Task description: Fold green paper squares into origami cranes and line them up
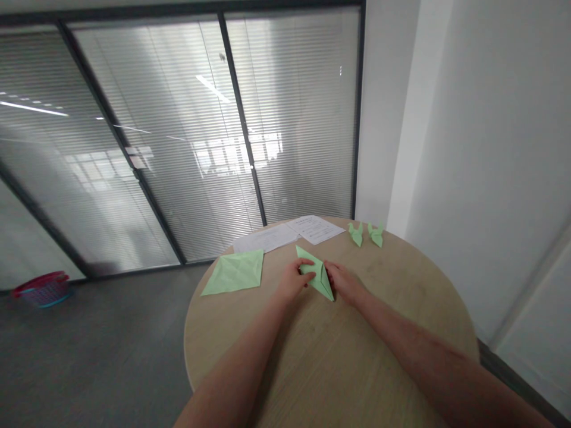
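Observation:
A folded piece of green origami paper (319, 277), shaped like a long diamond, is held between my two hands over the round table. My left hand (296, 277) grips its left side, with fingers lying over the upper face. On the opposite edge, my right hand (341, 280) pinches the paper; part of those fingers is hidden behind it. A creased, unfolded green sheet (238, 272) lies flat to the left of my hands. Two small folded green paper birds (356, 234) stand side by side at the back right.
Printed white sheets (314, 229) lie along the far edge of the round wooden table (339, 368). Behind it rises a glass partition with blinds (303, 119); a white wall (495, 148) stands on the right. A red and blue basket (44, 289) sits on the floor at left.

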A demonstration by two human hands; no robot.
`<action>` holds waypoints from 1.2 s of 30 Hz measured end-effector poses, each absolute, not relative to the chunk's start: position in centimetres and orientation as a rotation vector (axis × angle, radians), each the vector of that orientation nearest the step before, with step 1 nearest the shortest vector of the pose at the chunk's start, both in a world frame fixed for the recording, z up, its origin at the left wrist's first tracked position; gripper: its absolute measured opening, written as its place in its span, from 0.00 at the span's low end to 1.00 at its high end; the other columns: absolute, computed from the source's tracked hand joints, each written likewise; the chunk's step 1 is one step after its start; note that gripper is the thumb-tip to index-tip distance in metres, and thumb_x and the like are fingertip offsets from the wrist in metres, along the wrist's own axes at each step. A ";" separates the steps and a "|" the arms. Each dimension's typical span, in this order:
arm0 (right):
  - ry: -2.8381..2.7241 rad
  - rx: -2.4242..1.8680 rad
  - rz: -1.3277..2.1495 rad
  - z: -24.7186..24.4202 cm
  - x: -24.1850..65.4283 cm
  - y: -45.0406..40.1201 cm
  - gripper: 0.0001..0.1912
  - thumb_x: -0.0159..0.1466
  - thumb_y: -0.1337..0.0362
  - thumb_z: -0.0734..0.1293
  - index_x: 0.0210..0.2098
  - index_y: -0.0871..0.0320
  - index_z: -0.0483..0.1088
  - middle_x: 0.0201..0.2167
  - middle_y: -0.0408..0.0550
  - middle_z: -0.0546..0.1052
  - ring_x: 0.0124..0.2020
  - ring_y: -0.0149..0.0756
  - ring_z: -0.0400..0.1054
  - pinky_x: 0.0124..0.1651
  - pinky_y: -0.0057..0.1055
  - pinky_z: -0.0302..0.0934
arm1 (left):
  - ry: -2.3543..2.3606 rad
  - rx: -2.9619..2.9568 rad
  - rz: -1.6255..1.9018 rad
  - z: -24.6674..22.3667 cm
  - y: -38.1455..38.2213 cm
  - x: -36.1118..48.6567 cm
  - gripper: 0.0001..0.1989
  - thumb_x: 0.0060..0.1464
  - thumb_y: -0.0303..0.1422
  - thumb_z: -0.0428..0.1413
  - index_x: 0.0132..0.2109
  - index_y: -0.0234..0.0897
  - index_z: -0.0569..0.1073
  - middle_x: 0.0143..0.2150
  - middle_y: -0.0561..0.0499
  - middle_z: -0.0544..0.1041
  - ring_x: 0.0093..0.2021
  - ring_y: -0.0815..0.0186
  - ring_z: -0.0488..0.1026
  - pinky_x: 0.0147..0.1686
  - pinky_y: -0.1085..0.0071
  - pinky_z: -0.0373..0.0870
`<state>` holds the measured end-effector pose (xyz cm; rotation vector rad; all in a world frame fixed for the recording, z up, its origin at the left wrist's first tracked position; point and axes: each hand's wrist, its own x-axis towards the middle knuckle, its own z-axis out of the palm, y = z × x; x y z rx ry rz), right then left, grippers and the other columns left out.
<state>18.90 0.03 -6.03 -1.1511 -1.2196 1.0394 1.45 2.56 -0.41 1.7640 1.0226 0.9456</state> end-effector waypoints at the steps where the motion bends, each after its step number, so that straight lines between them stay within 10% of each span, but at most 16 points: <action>1: -1.216 -1.138 1.060 -6.1 18.9 0.0 0.23 0.67 0.43 0.59 0.33 0.54 0.72 0.25 0.42 0.77 0.24 0.34 0.66 0.26 0.27 0.55 | 1.028 1.790 0.938 -0.5 2.6 1.4 0.15 0.51 0.26 0.63 0.47 0.34 0.77 0.26 0.57 0.71 0.23 0.71 0.67 0.25 0.74 0.69; 12: -1.036 -1.042 1.116 -5.5 18.9 0.0 0.22 0.58 0.41 0.71 0.36 0.53 0.73 0.30 0.43 0.80 0.29 0.38 0.73 0.32 0.32 0.67 | 0.967 1.627 1.185 -0.8 2.7 1.9 0.44 0.48 0.31 0.68 0.70 0.41 0.59 0.53 0.42 0.77 0.30 0.71 0.74 0.27 0.75 0.71; 19: -1.027 -1.045 1.102 -5.4 18.8 0.1 0.21 0.59 0.42 0.70 0.36 0.53 0.74 0.31 0.45 0.80 0.30 0.39 0.75 0.34 0.34 0.71 | 1.009 1.605 0.953 -1.0 3.2 1.5 0.19 0.52 0.47 0.65 0.32 0.32 0.76 0.29 0.48 0.76 0.28 0.67 0.74 0.26 0.73 0.71; 36: -1.018 -0.985 1.253 -4.9 18.5 -0.3 0.13 0.64 0.51 0.68 0.37 0.53 0.76 0.36 0.50 0.83 0.34 0.43 0.78 0.37 0.38 0.74 | 0.993 1.608 1.010 -0.9 3.4 1.1 0.25 0.54 0.54 0.60 0.29 0.34 0.74 0.26 0.50 0.75 0.25 0.67 0.72 0.26 0.72 0.70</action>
